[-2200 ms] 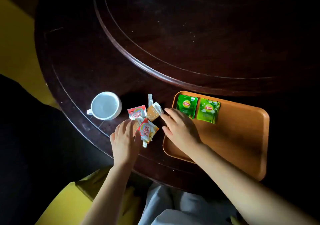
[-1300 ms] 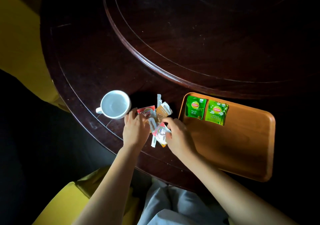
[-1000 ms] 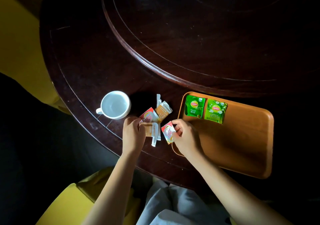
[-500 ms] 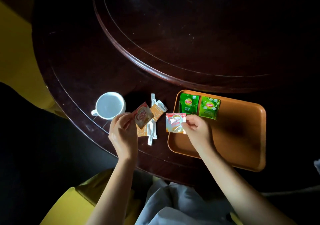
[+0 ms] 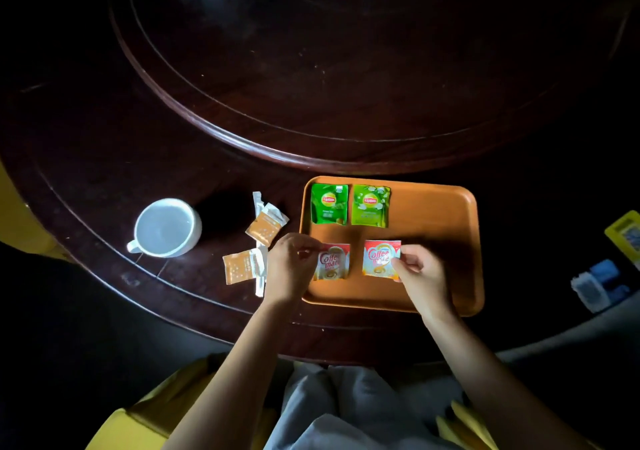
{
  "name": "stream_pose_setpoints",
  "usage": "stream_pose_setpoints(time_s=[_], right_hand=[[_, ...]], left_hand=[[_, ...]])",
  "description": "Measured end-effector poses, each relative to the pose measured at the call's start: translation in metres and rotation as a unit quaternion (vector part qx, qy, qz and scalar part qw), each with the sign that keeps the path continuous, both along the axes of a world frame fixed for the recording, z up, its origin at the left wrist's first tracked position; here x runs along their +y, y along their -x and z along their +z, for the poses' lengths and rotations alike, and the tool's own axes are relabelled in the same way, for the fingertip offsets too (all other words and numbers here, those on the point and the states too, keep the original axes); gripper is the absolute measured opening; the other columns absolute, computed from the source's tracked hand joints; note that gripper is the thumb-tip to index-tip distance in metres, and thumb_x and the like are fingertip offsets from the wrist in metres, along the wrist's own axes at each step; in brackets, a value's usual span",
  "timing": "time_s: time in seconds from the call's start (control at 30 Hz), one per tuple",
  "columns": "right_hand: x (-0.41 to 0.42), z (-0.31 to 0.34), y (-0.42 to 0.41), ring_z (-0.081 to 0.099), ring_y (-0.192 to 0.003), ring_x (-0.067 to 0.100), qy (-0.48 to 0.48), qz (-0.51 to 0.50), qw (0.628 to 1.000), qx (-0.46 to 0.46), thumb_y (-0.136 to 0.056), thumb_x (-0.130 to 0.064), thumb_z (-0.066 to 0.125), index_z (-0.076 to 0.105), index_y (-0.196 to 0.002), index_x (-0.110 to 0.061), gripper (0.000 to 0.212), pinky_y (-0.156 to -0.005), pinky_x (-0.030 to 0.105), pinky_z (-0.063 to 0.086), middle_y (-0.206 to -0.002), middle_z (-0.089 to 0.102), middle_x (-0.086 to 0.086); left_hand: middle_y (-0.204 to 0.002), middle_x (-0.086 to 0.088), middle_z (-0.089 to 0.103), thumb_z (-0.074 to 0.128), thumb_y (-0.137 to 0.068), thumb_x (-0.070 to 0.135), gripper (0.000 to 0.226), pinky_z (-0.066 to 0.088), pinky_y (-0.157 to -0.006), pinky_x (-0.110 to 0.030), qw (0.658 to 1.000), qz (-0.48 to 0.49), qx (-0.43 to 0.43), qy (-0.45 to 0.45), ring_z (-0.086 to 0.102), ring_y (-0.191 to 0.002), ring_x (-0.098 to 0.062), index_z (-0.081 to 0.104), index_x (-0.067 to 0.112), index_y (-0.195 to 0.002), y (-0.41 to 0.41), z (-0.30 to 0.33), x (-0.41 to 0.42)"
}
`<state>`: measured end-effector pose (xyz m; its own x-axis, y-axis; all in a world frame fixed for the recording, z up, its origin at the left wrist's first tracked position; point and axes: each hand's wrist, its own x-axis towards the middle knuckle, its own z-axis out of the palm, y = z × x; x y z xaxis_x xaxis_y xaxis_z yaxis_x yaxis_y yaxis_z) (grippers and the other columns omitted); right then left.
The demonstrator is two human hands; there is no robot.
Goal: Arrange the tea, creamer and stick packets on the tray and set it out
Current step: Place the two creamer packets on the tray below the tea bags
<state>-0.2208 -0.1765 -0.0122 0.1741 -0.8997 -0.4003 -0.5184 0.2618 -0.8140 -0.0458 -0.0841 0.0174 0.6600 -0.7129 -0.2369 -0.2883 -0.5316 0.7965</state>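
Note:
An orange tray (image 5: 446,235) lies on the dark wooden table. Two green tea packets (image 5: 328,204) (image 5: 370,205) sit side by side in its far left corner. Below them lie two red-and-white creamer packets. My left hand (image 5: 289,266) pinches the left edge of the left creamer packet (image 5: 333,262). My right hand (image 5: 419,275) pinches the right edge of the right creamer packet (image 5: 379,257). Both packets lie flat on the tray. Two orange packets (image 5: 266,226) (image 5: 239,268) and white stick packets (image 5: 259,275) lie on the table left of the tray.
A white cup (image 5: 165,227) stands left of the loose packets. The raised round turntable (image 5: 346,69) fills the table's far side, its rim just behind the tray. Blue and yellow items (image 5: 604,276) lie beyond the table at the right edge.
Both hands carried one creamer packet each from the table onto the tray, and now hold them down side by side under the tea packets. The view shifted left.

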Motion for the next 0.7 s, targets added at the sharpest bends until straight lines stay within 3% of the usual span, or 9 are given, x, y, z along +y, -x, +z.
stream_pose_setpoints(time_s=[0.07,0.17,0.23,0.3,0.37,0.47,0.7], right_hand=[[0.002,-0.003,0.0,0.063,-0.087,0.029,0.014,0.011,1.0,0.013,-0.083,0.006,0.062,0.059,-0.104,0.004,0.021,-0.063,0.027,0.053,-0.101,0.065,0.025],[0.007,-0.002,0.001,0.061,-0.078,0.024,0.091,0.041,0.992,0.073,-0.079,0.002,0.067,0.06,-0.11,-0.003,0.032,-0.066,0.033,0.051,-0.102,0.066,0.022],[0.009,-0.002,0.007,0.06,-0.091,0.029,0.205,0.092,0.963,0.151,-0.073,-0.003,0.072,0.059,-0.115,-0.007,0.044,-0.079,0.039,0.051,-0.108,0.063,0.02],[0.013,-0.002,0.015,0.053,-0.107,0.035,0.312,0.155,0.919,0.186,-0.068,-0.004,0.076,0.06,-0.117,-0.008,0.052,-0.091,0.046,0.048,-0.114,0.061,0.02],[0.018,-0.004,0.018,0.049,-0.114,0.037,0.361,0.213,0.889,0.185,-0.067,-0.003,0.077,0.062,-0.116,-0.009,0.051,-0.095,0.051,0.047,-0.122,0.06,0.021],[0.022,-0.008,0.013,0.056,-0.113,0.041,0.362,0.283,0.87,0.177,-0.067,-0.003,0.078,0.066,-0.112,-0.011,0.047,-0.094,0.053,0.048,-0.122,0.063,0.018],[0.014,-0.014,0.003,0.064,-0.098,0.034,0.341,0.305,0.868,0.191,-0.061,-0.006,0.081,0.07,-0.099,-0.012,0.04,-0.083,0.043,0.055,-0.106,0.069,0.013]], left_hand=[[-0.088,-0.016,0.068,0.059,-0.071,-0.009,0.018,0.051,-0.072,-0.026,1.0,-0.021,-0.022,0.003,0.064,-0.082,-0.027,0.07,0.003,-0.079,0.003,-0.003,0.001],[-0.103,-0.014,0.061,0.057,-0.077,-0.002,0.022,0.048,-0.081,-0.028,0.996,-0.052,-0.075,0.021,0.058,-0.095,-0.027,0.063,0.005,-0.097,0.004,-0.005,0.01],[-0.118,-0.013,0.054,0.055,-0.08,0.008,0.032,0.038,-0.093,-0.025,0.989,-0.075,-0.123,0.022,0.05,-0.11,-0.025,0.056,0.009,-0.112,0.005,-0.004,0.02],[-0.128,-0.016,0.051,0.058,-0.079,0.013,0.043,0.039,-0.099,-0.035,0.978,-0.113,-0.174,0.0,0.046,-0.12,-0.029,0.052,0.009,-0.121,0.009,-0.005,0.03],[-0.13,-0.022,0.051,0.064,-0.077,0.014,0.049,0.044,-0.098,-0.046,0.959,-0.166,-0.226,-0.031,0.047,-0.122,-0.037,0.051,0.007,-0.124,0.019,-0.007,0.039],[-0.128,-0.023,0.056,0.063,-0.075,0.025,0.055,0.046,-0.093,-0.049,0.927,-0.244,-0.275,-0.078,0.052,-0.119,-0.037,0.051,0.011,-0.127,0.037,-0.013,0.047],[-0.137,-0.014,0.05,0.062,-0.077,0.032,0.059,0.04,-0.096,-0.051,0.916,-0.257,-0.276,-0.138,0.047,-0.127,-0.029,0.044,0.02,-0.132,0.042,-0.022,0.043]])
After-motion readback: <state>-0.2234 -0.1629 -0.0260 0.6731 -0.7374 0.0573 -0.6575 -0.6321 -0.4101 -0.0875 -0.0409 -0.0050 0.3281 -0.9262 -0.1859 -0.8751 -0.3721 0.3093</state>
